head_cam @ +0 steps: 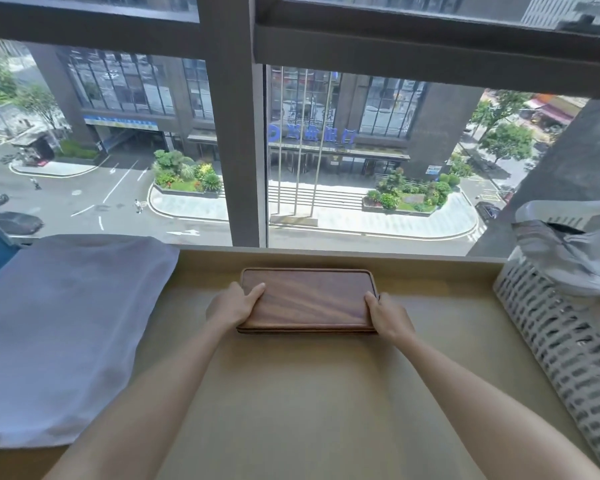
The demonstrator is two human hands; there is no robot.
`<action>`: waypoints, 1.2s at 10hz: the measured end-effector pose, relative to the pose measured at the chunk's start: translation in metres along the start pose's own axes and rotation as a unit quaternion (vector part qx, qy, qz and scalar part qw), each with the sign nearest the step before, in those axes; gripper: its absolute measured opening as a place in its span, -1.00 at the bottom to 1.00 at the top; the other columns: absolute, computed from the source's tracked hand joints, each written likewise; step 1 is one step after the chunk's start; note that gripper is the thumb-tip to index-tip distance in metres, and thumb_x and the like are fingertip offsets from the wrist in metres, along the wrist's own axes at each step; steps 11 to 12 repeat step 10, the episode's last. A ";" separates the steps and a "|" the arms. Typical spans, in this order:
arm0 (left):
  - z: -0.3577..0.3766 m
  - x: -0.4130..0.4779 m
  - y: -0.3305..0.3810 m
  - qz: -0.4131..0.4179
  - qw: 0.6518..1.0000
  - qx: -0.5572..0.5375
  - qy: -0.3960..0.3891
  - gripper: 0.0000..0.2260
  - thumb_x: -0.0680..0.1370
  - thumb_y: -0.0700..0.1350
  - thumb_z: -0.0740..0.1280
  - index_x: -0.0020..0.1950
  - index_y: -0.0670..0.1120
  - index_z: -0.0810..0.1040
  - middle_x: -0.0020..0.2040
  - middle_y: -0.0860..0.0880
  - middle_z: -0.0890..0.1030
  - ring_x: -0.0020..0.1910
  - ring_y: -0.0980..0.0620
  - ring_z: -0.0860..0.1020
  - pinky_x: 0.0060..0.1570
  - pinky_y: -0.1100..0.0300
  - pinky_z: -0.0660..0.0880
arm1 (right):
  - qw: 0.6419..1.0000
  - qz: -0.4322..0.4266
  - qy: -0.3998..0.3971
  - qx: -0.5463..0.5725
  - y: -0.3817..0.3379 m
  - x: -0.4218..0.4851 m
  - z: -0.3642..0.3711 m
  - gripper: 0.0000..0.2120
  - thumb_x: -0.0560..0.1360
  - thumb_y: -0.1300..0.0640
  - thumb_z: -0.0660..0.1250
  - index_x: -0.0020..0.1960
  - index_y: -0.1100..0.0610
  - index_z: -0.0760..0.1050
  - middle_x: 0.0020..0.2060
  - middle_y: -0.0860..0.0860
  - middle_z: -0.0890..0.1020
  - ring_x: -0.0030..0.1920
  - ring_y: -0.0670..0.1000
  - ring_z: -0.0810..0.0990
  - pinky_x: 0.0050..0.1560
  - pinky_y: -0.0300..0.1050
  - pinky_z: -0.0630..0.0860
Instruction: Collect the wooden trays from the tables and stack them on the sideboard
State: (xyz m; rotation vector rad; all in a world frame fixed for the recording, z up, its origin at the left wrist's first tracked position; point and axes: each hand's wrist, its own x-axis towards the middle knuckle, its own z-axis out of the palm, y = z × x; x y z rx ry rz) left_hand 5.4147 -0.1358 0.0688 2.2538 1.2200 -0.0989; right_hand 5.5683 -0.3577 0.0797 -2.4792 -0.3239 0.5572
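Two bare forearms reach forward from the bottom of the frame over a pale beige sideboard (291, 393) set under a large window (236, 133). At their ends, the left hand (232, 306) and right hand (388, 315) clasp the short ends of a dark wooden tray (309, 299), thumbs laid on its top face and the other fingers curled out of sight under its edges. The tray lies flat, its long axis running left to right across the person's front, squarely between the two hands, neither hand visibly nearer than the other. A thin seam along its near edge suggests a second tray beneath, so this one appears to be seated on a stack, though whether the fingers are tightening or easing cannot be told. A folded white cloth (66, 323) lies well to the left; a white perforated basket (568, 341) stands to the right. The stack sits near the window ledge, with bare surface around it. Outside, a street and office block lie far below.
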 end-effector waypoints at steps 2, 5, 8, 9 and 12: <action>0.000 0.012 0.009 -0.008 0.998 0.057 -0.019 -0.42 0.56 0.25 0.05 0.16 -0.24 0.50 0.17 -0.20 0.60 0.16 -0.20 0.54 0.01 0.08 0.46 | 0.999 -0.015 -0.024 -0.035 0.000 0.016 0.001 -0.53 0.61 0.00 -0.02 0.23 0.37 0.36 0.23 0.36 0.47 0.25 0.29 0.43 0.19 0.01 0.37; 0.002 0.024 0.021 -0.022 0.998 0.059 -0.025 -0.46 0.56 0.22 0.09 0.10 -0.23 0.53 0.17 -0.21 0.60 0.19 -0.19 0.53 0.09 0.07 0.46 | 0.993 -0.026 -0.041 -0.104 -0.001 0.026 -0.004 -0.54 0.61 0.01 -0.06 0.22 0.34 0.38 0.22 0.32 0.50 0.21 0.28 0.46 0.15 0.03 0.39; 0.001 0.023 0.025 -0.029 0.999 0.012 -0.009 -0.48 0.56 0.15 0.17 0.26 -0.26 0.43 0.28 -0.23 0.52 0.27 -0.21 0.47 0.19 0.03 0.44 | 0.981 -0.035 -0.061 -0.179 -0.005 0.029 -0.009 -0.53 0.61 -0.04 -0.08 0.27 0.27 0.36 0.27 0.29 0.47 0.26 0.27 0.44 0.20 0.05 0.39; -0.007 0.019 0.025 -0.021 1.000 -0.001 -0.015 -0.53 0.59 0.10 0.13 0.23 -0.27 0.48 0.25 -0.23 0.54 0.24 -0.22 0.49 0.19 0.03 0.44 | 0.982 -0.031 -0.066 -0.172 -0.007 0.026 -0.012 -0.52 0.60 -0.05 -0.06 0.27 0.26 0.37 0.28 0.28 0.47 0.28 0.25 0.43 0.23 0.04 0.38; -0.015 0.010 0.025 0.002 1.000 0.024 0.011 -0.54 0.60 0.10 0.09 0.26 -0.24 0.46 0.28 -0.21 0.51 0.24 -0.19 0.48 0.18 0.00 0.46 | 0.985 -0.028 -0.056 -0.162 -0.007 0.023 -0.019 -0.52 0.60 -0.06 -0.04 0.27 0.26 0.38 0.28 0.26 0.48 0.27 0.24 0.44 0.22 0.03 0.39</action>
